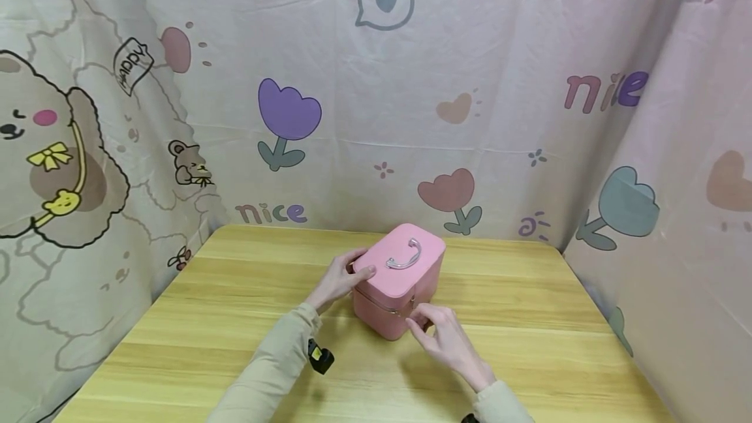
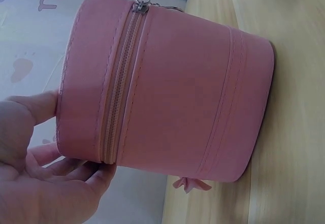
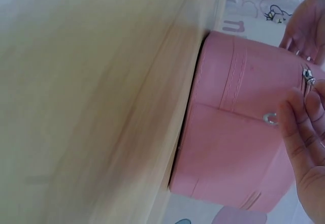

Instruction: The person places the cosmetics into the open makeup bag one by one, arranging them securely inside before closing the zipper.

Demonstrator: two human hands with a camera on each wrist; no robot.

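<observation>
A pink cosmetic case [image 1: 382, 316] with a silver arched handle [image 1: 411, 257] on its lid stands upright on the table. My left hand [image 1: 346, 276] holds the lid's left corner, thumb on top and fingers against the side. In the left wrist view, the zipper [image 2: 118, 87] runs round below the lid, with its slider [image 2: 140, 7] at the corner and a metal chain leading off it. At the front corner my right hand [image 1: 437, 331] pinches the zipper pull beside the slider [image 3: 307, 75]. A small metal ring [image 3: 270, 118] shows on the front face.
The case stands on a wood-grain table [image 1: 505, 318]. A printed curtain [image 1: 352, 83] hangs behind it and along both sides. Beside my left sleeve is a black device [image 1: 320, 358]. A pink bow [image 2: 190, 184] sticks out from the back of the case.
</observation>
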